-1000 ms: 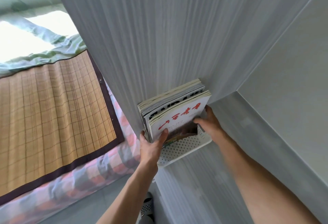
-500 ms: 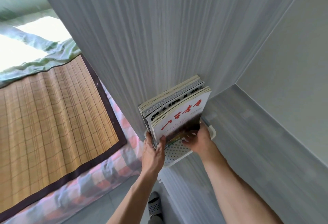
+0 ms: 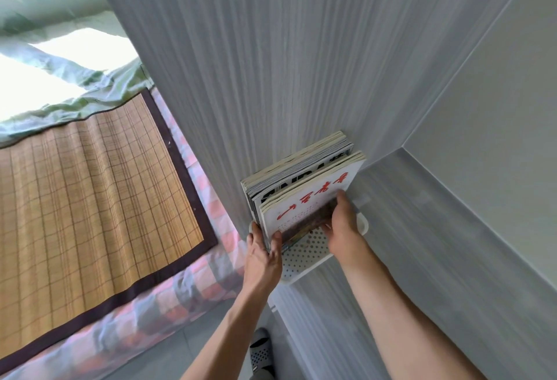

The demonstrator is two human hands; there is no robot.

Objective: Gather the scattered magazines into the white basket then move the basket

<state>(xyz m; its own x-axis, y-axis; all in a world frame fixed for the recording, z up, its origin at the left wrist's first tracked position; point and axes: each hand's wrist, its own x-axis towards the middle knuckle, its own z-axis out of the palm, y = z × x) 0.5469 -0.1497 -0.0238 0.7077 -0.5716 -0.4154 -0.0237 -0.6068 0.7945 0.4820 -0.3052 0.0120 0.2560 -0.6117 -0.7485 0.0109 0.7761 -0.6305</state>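
I had the white basket (image 3: 304, 256) sitting on the grey counter (image 3: 422, 244), pushed up against the tall grey panel (image 3: 271, 63) on its far side, with the magazines (image 3: 304, 187) standing upright inside it, the red-lettered cover facing me. My left hand (image 3: 262, 256) was at the basket's left end, thumb laid on the front cover's lower corner and fingers round the outside; that grip looked lightly closed on the stack's edge and the basket rim together, though I couldn't see the fingertips. My right hand (image 3: 340, 229) lay flat over the front cover at the right, fingers spread and pressing the cover back, not pinching anything.

The gathering seemed done, so the step in hand, as I judged it, was settling the basket in place. To do that well I would keep the stack pressed toward the panel so it couldn't tip forward, and make sure the basket sat fully on the counter, since its near corner was right at the edge above the floor beside the bed (image 3: 90, 184).
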